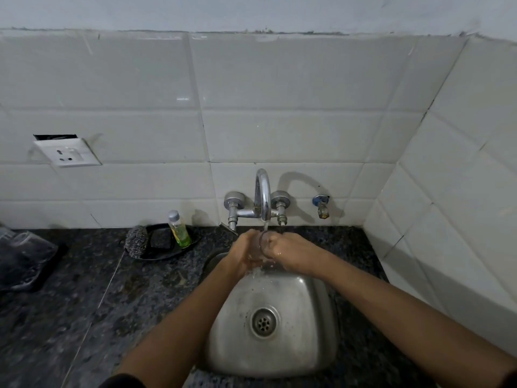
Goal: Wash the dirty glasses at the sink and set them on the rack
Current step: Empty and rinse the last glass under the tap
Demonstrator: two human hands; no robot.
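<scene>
A clear drinking glass (263,245) is held under the running tap (263,197), over the back of the steel sink (313,326). My left hand (244,254) grips the glass from the left. My right hand (291,249) holds it from the right, fingers at its rim; how far they reach inside is hidden. Water streams from the spout onto the glass and splashes below my hands. Most of the glass is covered by my fingers.
A black dish (167,245) on the dark granite counter (84,303) holds a scrubber (136,240) and a green soap bottle (179,229). Clear glassware on a dark rack (22,256) sits at the far left. A wall socket (68,153) is above it. Tiled walls close the back and right.
</scene>
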